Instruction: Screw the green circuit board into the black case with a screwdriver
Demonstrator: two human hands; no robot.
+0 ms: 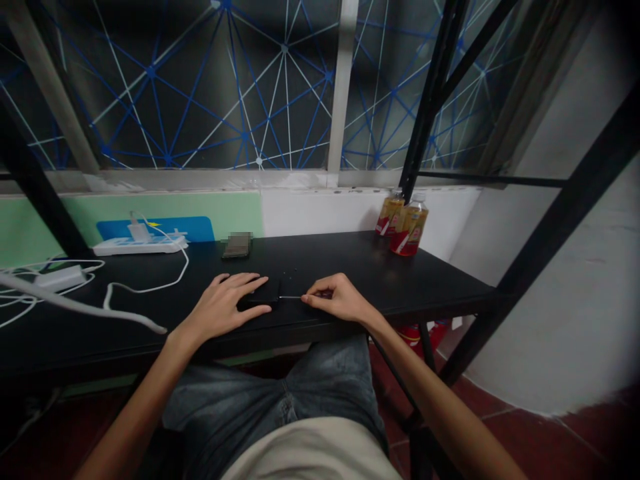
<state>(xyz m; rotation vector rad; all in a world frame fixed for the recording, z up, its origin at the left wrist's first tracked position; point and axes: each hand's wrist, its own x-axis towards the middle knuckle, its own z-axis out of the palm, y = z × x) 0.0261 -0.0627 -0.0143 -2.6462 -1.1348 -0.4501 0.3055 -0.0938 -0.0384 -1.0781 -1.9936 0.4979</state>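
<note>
Below a patterned window [270, 87], on a black desk [445, 277], a dark box [271, 291] lies under the spread left hand [229, 301]; the right hand [339, 300] pinches a thin rod [291, 297] meeting the box.

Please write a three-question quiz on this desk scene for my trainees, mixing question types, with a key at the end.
1. Multiple choice: what does the right hand hold?
A. a cup
B. a thin rod
C. a sponge

2. True or false: the left hand rests on a black object.

3. Count: how many bottles stand on the desk?

Key:
1. B
2. True
3. Two
</note>
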